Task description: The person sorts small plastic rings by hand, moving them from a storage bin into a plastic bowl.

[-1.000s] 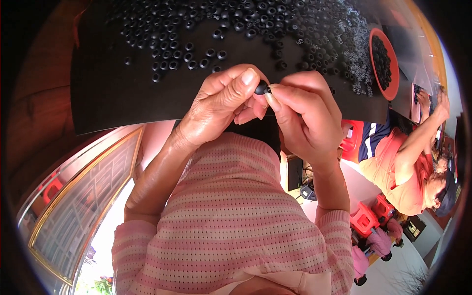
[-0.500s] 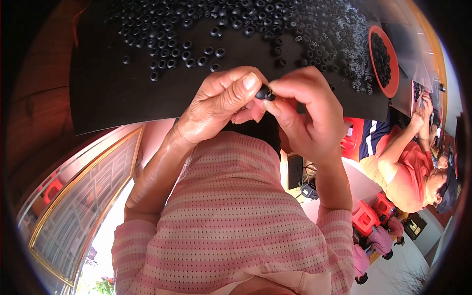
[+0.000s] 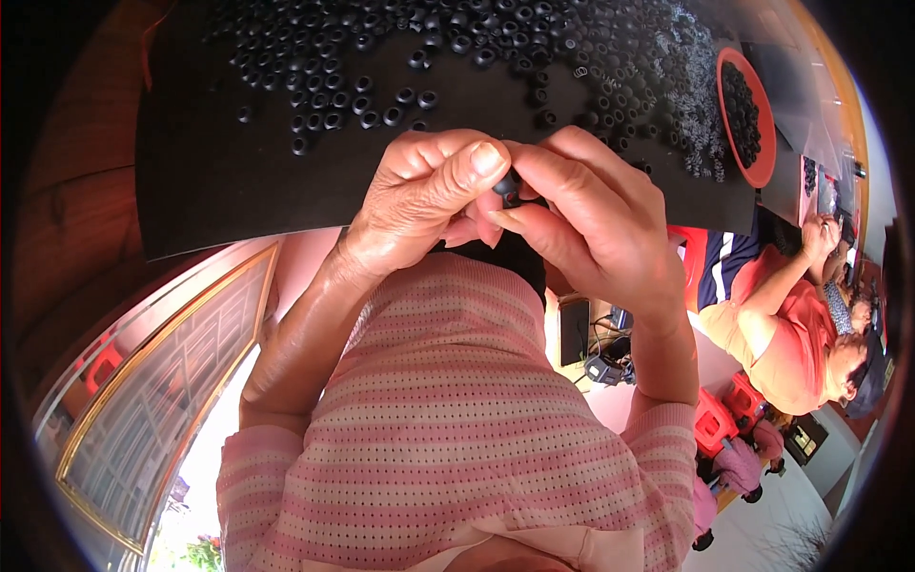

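Pinching small black piece (image 3: pixel 506 187)

Left side: bare stretch of table (image 3: pixel 219 191), wide enough for a hand to pass; I see one stray ring (image 3: pixel 245 114) there;
Far side: crowded black rings (image 3: pixel 461 44) bar the way;
Right side: springs (image 3: pixel 703 114) and a red bowl (image 3: pixel 763 169) obstruct; a bare strip runs nearer the edge;
Middle: left hand (image 3: pixel 419 191) and right hand (image 3: pixel 600 210) meet, filling the passage.
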Demonstrator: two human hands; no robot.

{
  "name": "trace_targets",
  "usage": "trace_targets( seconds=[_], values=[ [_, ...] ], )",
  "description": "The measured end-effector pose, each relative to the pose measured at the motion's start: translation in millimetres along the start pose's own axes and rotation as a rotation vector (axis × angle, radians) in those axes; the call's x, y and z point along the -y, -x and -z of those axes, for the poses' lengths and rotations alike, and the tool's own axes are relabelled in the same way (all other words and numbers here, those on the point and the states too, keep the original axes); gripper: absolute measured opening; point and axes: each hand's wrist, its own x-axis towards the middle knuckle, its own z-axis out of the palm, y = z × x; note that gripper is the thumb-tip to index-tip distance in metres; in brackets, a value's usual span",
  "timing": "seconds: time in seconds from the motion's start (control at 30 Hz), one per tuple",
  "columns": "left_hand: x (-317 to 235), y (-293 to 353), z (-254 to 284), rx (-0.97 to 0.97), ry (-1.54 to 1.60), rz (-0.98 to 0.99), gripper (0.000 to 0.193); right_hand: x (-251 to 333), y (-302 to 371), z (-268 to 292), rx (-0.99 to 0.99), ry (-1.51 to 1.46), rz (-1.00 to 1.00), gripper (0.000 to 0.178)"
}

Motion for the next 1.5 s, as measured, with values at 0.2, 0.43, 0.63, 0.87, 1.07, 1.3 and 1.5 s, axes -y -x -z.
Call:
trace_targets(
  seconds=[0.2,0.43,0.63,0.87,1.07,1.3,1.5],
  values=[
    [1.3,3.8,0.1,-0.017,-0.070,-0.025,0.034,-3.1,-0.5,-2.4,-0.015,0.050,0.085,0.028],
    [1.9,8.0,6.8,0.023,-0.027,-0.030,0.030,-3.2,-4.4,-7.5,-0.027,0.102,0.202,0.026],
    [2.7,11.3,0.5,-0.041,-0.126,-0.106,0.034,-0.5,-5.1,-10.4,-0.055,0.194,0.280,0.025],
    [1.0,7.7,1.6,0.102,-0.227,-0.138,0.043,-8.8,9.1,0.7,-0.058,0.233,0.237,0.020],
    [-3.7,3.9,-4.2,0.120,-0.287,-0.139,0.045,-81.9,43.6,99.0,-0.451,0.579,-0.342,0.017],
    [-5.0,-1.4,-2.4,0.147,-0.329,-0.104,0.044,-152.1,93.5,185.1,-0.428,0.750,-0.573,0.027],
    [-4.5,-1.4,-2.8,0.146,-0.327,-0.109,0.041,-124.4,122.3,157.4,-0.555,0.546,-0.634,0.024]
  ],
)
